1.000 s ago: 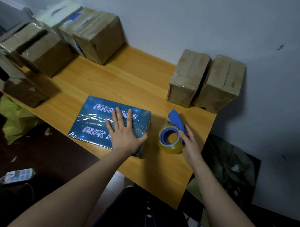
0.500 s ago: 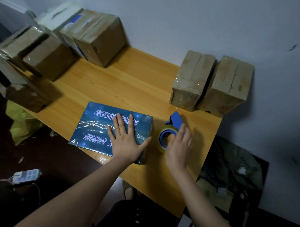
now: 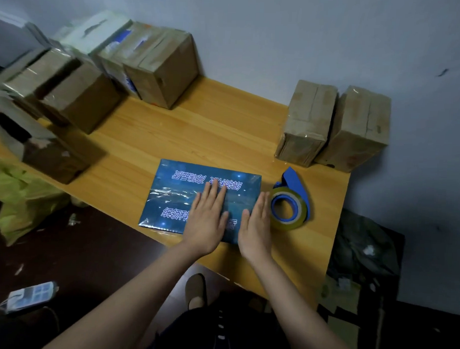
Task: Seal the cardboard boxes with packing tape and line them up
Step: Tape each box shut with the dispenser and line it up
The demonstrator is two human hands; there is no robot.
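Both hands lay open on the blue box (image 3: 176,196), flat and gripping nothing. The left hand (image 3: 207,220) pressed palm-down on the lid, its fingers (image 3: 215,192) straight and close together and the thumb angled out to the right. The right hand (image 3: 255,227) sat at the box's right edge, with straight fingers (image 3: 263,204) running along that edge and the thumb resting on the lid. Whether its palm touched the side wall could not be told. The two thumbs were near each other but apart.

The blue box was flat, rectangular and glossy, printed with pale characters. A crinkled strip of clear tape (image 3: 168,194) shone across its lid, running from the left edge toward the hands. It lay at the near edge of the table (image 3: 212,137), a smooth top of orange-toned wood grain.

Just beside the right fingers lay the roll (image 3: 287,210) on its side: yellowish clear tape on a blue core, with a blue dispenser tab pointing toward the wall. Beyond it a pair of brown boxes (image 3: 307,122) stood touching, side by side against the grey wall, their cardboard dull under wrinkled clear tape. More boxes (image 3: 159,67) crowded the table's far left corner, squarish and taped, the nearest ones blurred.

Both forearms were bare and reached up from below, converging on the blue box, wrists nearly straight.
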